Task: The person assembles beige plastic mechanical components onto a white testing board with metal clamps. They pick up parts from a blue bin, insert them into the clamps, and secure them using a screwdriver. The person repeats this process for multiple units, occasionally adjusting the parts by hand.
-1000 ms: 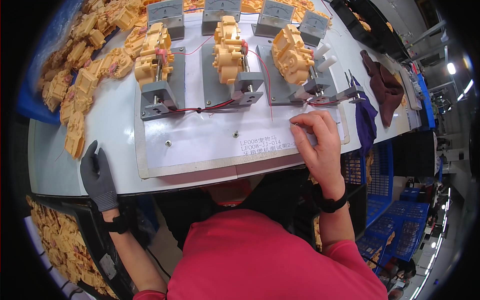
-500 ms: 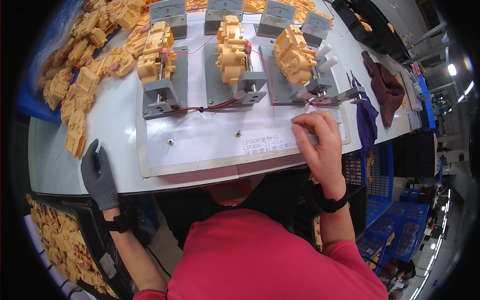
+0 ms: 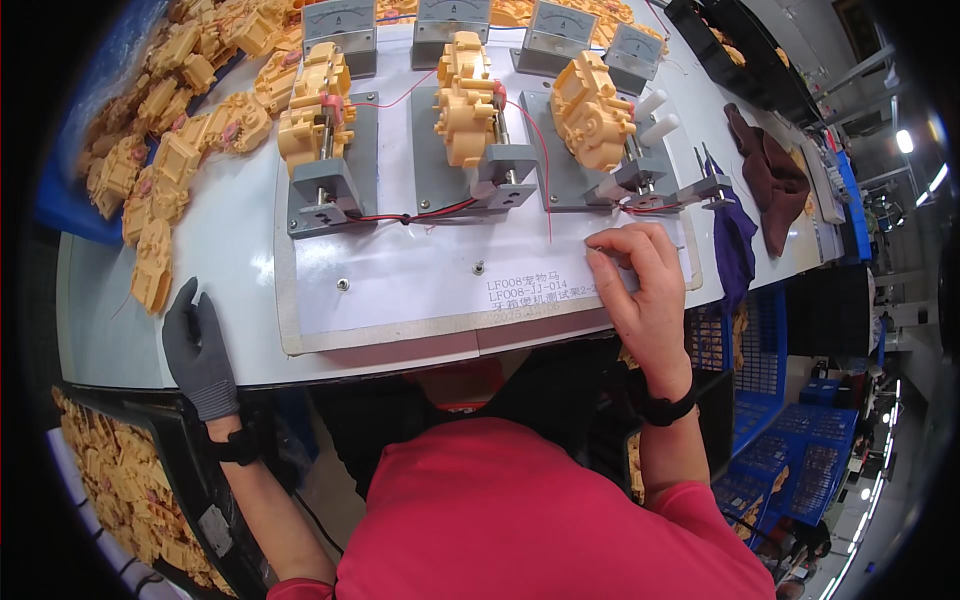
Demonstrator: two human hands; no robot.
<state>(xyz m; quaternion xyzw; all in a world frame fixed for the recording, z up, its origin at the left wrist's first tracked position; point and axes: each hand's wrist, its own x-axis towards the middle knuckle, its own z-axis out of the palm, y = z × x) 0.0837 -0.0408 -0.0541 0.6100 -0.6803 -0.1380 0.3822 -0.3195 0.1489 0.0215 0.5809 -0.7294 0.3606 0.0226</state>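
Note:
My bare right hand rests on the right part of the white board. Its thumb and forefinger close around a small metal toggle switch, mostly covered by the fingertips. Two similar toggle switches, a left one and a middle one, stand on the same board. Behind them, three grey fixtures hold yellow plastic gear housings, at left, middle and right. My left hand, in a grey glove, lies at the table's front left edge, thumb and fingers apart, holding nothing.
Several analog panel meters stand behind the fixtures. Loose yellow housings are piled at the left. A purple cloth and a brown cloth lie at the right. A filled black crate stands below left, blue baskets below right.
The white board with its fixtures sits very slightly farther right. Both hands keep nearly the same place and shape.

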